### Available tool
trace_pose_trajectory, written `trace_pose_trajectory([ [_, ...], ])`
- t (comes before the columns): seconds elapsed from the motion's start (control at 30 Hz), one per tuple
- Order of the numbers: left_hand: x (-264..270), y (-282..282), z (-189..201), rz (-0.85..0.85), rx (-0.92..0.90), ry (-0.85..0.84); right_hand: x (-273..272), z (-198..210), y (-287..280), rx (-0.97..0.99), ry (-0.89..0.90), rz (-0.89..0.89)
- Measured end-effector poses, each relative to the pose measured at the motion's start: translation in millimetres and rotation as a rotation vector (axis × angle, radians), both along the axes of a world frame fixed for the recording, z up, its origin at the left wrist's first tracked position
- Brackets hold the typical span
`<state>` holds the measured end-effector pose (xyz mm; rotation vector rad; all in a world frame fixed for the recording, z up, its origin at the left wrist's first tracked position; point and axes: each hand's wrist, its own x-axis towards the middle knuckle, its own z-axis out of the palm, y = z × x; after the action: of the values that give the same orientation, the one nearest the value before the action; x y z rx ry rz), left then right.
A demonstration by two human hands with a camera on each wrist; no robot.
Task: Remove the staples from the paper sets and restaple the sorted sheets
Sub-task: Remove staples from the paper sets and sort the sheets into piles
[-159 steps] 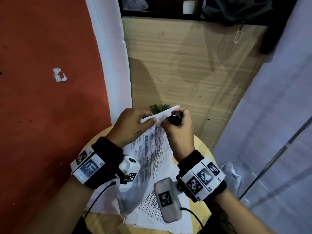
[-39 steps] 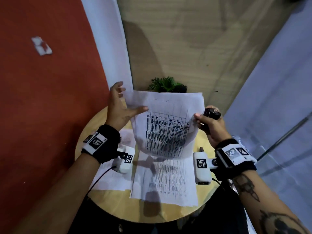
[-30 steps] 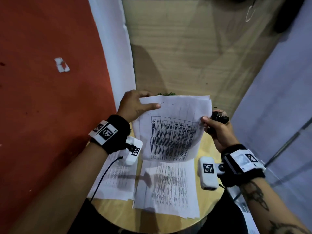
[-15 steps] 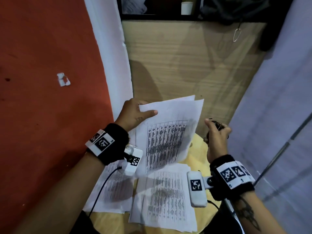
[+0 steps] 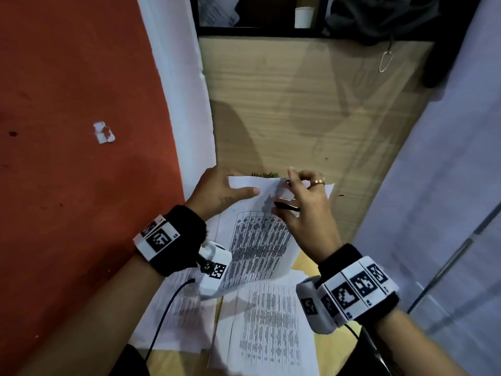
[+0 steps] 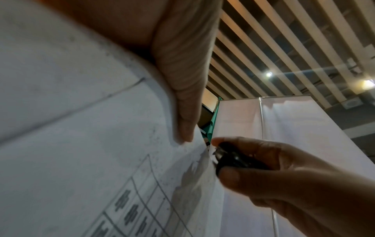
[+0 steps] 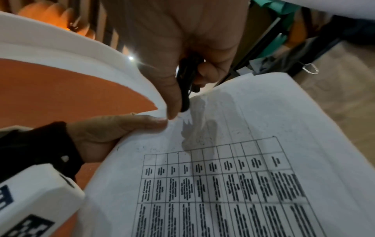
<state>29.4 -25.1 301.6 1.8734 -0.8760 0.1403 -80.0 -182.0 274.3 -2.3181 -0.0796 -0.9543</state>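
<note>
right hand (image 5: 306,204) returned, staple remover (image 5: 286,206) on paper set (image 5: 260,240).

No text can be read: the table print on the held sheet (image 7: 233,184) is blurred, and the wristbands (image 5: 160,238) carry only square codes.

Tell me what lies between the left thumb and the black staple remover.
Only bare top margin of the held paper set separates left thumb from staple remover, shown in the right wrist view.
</note>
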Motion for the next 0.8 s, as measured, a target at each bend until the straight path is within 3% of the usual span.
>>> trace_pose_trajectory([
  [0.17,10,1,-3,-0.051,-0.030,0.096,6,14,9,-0.203,-0.185,-0.002],
  [0.37,-1,3,9,-0.196,-0.056,0.187,12,16,11,-0.316,-0.236,0.063],
  [0.67,2,1,9,-0.198,-0.091,0.166,18,22,15,-0.435,-0.269,0.021],
  [0.8,-2,-1,11,-0.137,-0.009,0.053,17,22,17,-0.505,-0.265,0.017],
])
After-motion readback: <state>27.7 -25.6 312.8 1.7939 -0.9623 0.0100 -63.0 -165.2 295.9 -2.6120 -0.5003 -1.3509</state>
